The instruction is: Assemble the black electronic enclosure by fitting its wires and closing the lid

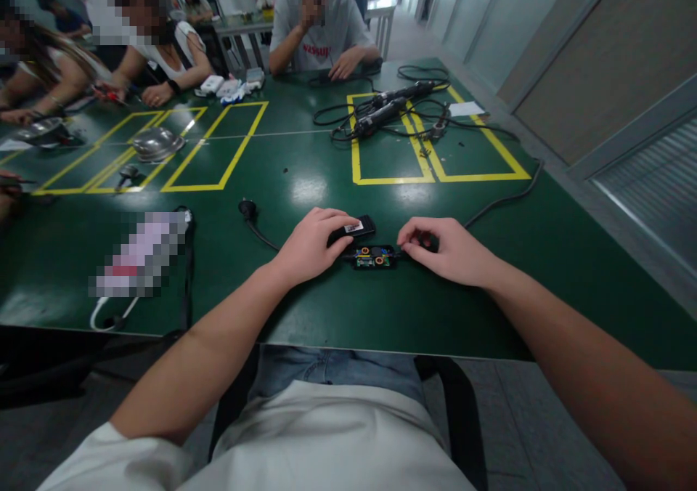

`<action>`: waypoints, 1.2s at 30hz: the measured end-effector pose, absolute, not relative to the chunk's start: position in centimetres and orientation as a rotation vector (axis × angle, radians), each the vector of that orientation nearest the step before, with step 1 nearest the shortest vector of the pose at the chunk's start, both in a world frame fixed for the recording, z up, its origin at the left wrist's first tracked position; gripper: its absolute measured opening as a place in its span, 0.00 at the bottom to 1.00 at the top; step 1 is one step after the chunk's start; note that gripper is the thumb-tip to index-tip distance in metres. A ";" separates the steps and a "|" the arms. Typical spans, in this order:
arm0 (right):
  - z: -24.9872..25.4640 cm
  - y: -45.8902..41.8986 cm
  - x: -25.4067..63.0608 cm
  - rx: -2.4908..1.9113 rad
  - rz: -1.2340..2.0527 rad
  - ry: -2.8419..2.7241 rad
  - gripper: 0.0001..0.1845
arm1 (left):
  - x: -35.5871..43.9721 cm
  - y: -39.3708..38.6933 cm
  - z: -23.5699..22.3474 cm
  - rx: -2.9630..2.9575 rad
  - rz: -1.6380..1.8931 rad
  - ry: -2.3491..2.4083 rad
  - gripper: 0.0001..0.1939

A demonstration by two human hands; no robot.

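An opened power adapter's circuit board (375,257) lies in a black casing half on the green table, with small coils and coloured parts showing. My left hand (316,248) has its fingers and thumb around a black casing cover (367,225) with a white label, just behind the board. At the board's right end, my right hand (449,250) is closed, its fingertips at the black cable where it leaves the casing; the exact grip is partly hidden. From beneath my left hand, a cord runs left to a black plug (247,208).
A blurred pinkish item (144,251) with a strap lies left on the table (337,317). Yellow tape outlines mark the far side, with a metal bowl (157,144) and black corded tools (381,117). Several people sit around; one person (327,33) is opposite.
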State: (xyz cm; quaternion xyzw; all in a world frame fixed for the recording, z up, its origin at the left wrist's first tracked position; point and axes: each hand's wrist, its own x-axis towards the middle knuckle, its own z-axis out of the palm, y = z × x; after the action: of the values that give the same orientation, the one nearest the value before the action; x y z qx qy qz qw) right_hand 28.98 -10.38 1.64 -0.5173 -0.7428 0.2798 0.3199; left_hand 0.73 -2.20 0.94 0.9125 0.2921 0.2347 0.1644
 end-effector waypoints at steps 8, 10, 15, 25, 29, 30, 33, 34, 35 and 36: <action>1.0 -10.1 28.8 -1.405 0.716 -1.920 0.03 | 1.1 -4.0 1.7 2.611 0.829 0.458 0.15; 1.0 -10.1 28.8 -1.421 0.716 -1.943 0.03 | 1.1 -4.0 1.8 2.642 0.671 0.401 0.15; 1.1 -10.3 28.6 -1.452 0.703 -1.988 0.03 | 1.1 -3.9 2.0 2.631 0.512 0.439 0.16; 1.3 -10.4 28.8 -1.448 0.663 -2.025 0.05 | 1.6 -3.9 1.6 2.496 0.589 0.839 0.13; 1.4 -10.5 28.7 -1.414 0.669 -2.038 0.05 | 1.4 -3.1 1.2 2.517 0.536 1.077 0.08; 1.5 -10.5 28.6 -1.404 0.672 -2.042 0.05 | 1.2 -3.0 1.3 2.544 0.550 1.028 0.06; 1.5 -10.6 28.5 -1.382 0.681 -2.061 0.06 | 0.8 -3.1 1.7 2.637 0.662 0.803 0.07; 1.5 -10.6 28.4 -1.377 0.681 -2.066 0.06 | 0.6 -3.3 1.9 2.656 0.664 0.744 0.08; 1.5 -10.6 28.4 -1.372 0.680 -2.070 0.05 | 0.5 -3.4 2.2 2.664 0.628 0.708 0.08; 1.5 -10.6 28.4 -1.367 0.678 -2.072 0.05 | 0.4 -3.6 2.4 2.663 0.574 0.695 0.07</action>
State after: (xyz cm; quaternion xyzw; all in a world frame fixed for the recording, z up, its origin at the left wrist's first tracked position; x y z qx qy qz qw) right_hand 28.39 -10.64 1.54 -0.5099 -0.7728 0.2531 0.2805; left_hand 0.41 -3.57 2.37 0.9344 0.2437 0.2013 0.1644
